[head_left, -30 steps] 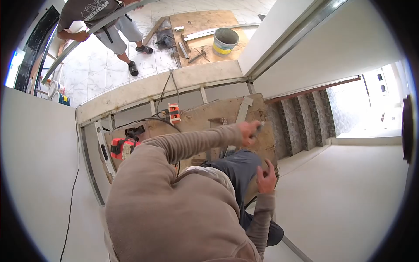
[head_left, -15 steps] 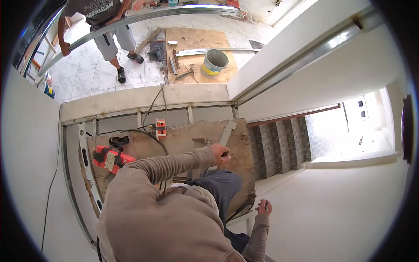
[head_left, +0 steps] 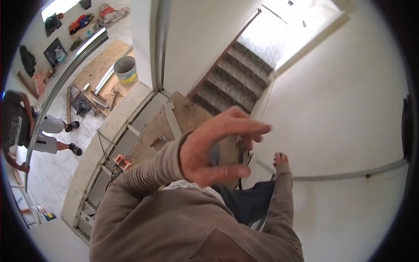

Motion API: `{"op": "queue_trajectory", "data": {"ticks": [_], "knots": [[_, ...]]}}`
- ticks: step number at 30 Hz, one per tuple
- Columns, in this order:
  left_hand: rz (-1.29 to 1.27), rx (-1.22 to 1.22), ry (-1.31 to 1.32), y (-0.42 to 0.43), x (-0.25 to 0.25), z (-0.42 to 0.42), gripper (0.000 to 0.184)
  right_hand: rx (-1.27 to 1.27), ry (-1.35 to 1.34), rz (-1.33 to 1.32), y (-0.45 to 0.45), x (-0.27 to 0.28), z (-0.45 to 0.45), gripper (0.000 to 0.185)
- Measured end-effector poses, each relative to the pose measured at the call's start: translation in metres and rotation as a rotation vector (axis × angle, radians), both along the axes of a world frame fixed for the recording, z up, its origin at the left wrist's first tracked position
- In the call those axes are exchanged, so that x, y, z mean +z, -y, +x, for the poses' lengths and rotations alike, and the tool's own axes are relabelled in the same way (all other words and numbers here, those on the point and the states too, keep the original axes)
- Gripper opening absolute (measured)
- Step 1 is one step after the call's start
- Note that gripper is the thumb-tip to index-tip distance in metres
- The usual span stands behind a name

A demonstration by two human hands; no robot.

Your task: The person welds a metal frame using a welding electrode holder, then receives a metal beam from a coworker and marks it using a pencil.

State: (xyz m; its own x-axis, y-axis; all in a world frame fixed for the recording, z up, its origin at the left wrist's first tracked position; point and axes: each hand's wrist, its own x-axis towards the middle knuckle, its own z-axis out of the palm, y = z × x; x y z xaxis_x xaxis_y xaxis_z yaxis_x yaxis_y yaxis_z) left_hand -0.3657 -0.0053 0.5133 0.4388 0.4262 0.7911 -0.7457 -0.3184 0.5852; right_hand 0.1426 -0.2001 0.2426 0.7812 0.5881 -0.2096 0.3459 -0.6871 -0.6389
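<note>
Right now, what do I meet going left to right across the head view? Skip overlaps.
Other person → bucket → pale strip → left hand → right hand → dark thing at the right edge, too unclear to identify.

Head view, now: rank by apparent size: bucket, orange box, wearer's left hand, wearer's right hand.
1. Left hand, likely enlarged by nearness to the camera
2. Bucket
3. Orange box and right hand: too alike to rank

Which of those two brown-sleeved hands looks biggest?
The bare left hand, near the picture's centre; the bare right hand, farther right, looks much smaller.
</note>
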Motion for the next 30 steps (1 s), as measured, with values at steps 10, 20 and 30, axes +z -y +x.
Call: {"op": "queue_trajectory", "data": {"ticks": [10,20,30], "knots": [[0.018,0.06,0.519,0.04,0.053,-0.003,0.039,-0.186,-0.093,0.227,-0.007,0.027,-0.025,0.041],[0.172,0.201,0.355,0.029,0.043,-0.01,0.029,-0.104,-0.066,-0.008,-0.012,0.043,-0.029,0.045],[0.125,0.154,0.319,0.036,0.047,-0.041,0.026,-0.125,-0.161,0.056,-0.017,0.03,-0.031,0.04]]}}
